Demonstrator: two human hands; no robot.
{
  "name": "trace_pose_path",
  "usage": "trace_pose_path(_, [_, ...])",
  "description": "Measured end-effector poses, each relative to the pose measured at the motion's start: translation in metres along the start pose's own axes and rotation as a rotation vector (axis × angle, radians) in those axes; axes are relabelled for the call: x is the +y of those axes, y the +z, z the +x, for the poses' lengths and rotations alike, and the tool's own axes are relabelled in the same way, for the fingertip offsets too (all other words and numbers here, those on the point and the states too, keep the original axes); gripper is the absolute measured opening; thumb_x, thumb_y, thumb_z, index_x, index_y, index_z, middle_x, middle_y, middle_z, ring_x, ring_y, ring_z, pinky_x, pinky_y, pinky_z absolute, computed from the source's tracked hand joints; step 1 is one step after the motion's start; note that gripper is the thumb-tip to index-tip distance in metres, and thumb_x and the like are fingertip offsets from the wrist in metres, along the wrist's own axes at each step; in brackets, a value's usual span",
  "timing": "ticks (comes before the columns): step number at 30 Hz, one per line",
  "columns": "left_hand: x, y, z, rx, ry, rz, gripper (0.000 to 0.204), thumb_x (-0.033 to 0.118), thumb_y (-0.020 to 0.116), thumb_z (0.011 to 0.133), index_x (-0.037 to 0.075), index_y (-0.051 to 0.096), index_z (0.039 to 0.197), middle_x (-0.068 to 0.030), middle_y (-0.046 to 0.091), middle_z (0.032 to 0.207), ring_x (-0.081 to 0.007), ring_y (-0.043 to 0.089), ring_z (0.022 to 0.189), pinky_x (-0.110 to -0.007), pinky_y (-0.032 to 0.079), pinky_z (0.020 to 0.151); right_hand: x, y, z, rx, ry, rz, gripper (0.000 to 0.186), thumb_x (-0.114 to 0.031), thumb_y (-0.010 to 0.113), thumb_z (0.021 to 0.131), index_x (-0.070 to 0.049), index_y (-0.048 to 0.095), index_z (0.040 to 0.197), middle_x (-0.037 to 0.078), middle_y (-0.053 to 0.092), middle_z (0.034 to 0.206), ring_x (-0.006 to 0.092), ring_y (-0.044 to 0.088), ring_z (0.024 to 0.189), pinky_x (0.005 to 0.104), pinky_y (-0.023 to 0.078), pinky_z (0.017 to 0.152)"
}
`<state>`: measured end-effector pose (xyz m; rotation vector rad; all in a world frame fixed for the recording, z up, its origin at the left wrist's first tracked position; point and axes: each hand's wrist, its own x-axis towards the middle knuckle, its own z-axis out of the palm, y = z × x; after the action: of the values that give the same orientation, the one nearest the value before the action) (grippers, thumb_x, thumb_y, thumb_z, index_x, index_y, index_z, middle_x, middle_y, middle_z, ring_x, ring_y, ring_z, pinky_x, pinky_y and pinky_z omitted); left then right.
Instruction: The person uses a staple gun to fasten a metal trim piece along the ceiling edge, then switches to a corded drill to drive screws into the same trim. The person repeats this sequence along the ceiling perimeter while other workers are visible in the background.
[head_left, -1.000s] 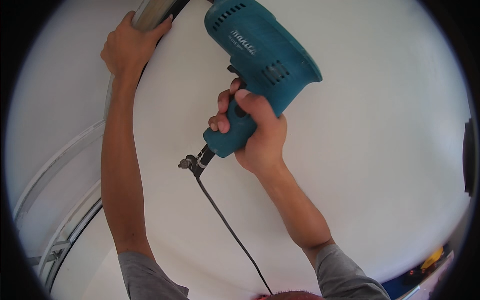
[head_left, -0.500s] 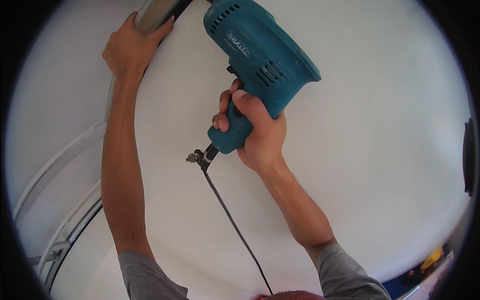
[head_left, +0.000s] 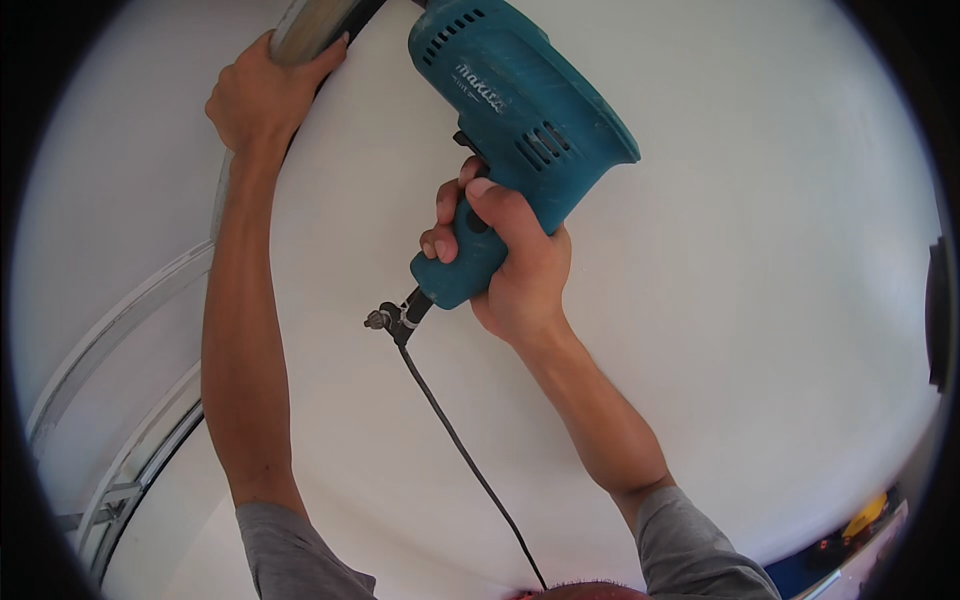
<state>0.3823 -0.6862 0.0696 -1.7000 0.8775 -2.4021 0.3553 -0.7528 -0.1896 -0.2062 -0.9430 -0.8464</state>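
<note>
A teal corded power drill (head_left: 545, 115) fills the upper middle, its front end cut off by the top edge. My right hand (head_left: 530, 265) is closed around its handle, the thumb across the side and the fingers below the black trigger. From the handle's base a dark cord (head_left: 455, 450) runs down, and a small metal chuck key (head_left: 378, 319) is fastened to the cord there. At the upper left, my left hand (head_left: 258, 100) is wrapped round a long metal bar (head_left: 312, 32) with a dark edge. Some of its fingers are hidden behind the bar.
Behind the drill spreads a broad, pale, smooth surface (head_left: 750, 300). Light-coloured rails (head_left: 120, 320) curve along the left side. A dark object (head_left: 938, 315) stands at the right rim. Low at the right lies something yellow (head_left: 866, 518) beside blue material.
The drill's handle end and the hanging chuck key have shifted slightly left. My left hand keeps its place on the metal bar.
</note>
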Motion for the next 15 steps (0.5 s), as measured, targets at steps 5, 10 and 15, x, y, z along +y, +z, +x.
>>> trace_pose_path(5, [0.0026,-0.003,0.0013,-0.04,-0.061,0.003,0.084,0.077,0.076,0.068,0.008,0.077,0.117,-0.0171,0.078,0.094,-0.0338,0.076,0.088,-0.044,0.059,0.082,-0.0054,0.0039,-0.0012,0.006,0.003,-0.082,0.023,-0.019,0.064,0.087,-0.003,0.057,0.102,0.013,0.058,0.084,0.0196,0.055,0.061,0.0399,0.05,0.067])
trace_pose_path(10, [0.0044,-0.0027,0.0001,-0.009,-0.041,0.031,0.085,0.077,0.076,0.068,0.008,0.077,0.117,-0.0175,0.078,0.094,-0.0334,0.077,0.089,-0.044,0.059,0.083,-0.0025,0.0006,0.0014,0.005,0.039,0.06,0.023,-0.02,0.064,0.087,-0.003,0.057,0.101,0.013,0.058,0.084,0.0193,0.055,0.061,0.0397,0.049,0.068])
trace_pose_path(15, [0.003,-0.0006,-0.0022,-0.039,-0.062,0.005,0.085,0.077,0.075,0.068,0.008,0.077,0.117,-0.0171,0.078,0.093,-0.0339,0.076,0.089,-0.044,0.059,0.083,0.0023,-0.0041,0.0017,-0.018,0.026,0.018,0.022,-0.02,0.063,0.088,-0.004,0.056,0.102,0.013,0.058,0.084,0.0184,0.054,0.06,0.039,0.049,0.068])
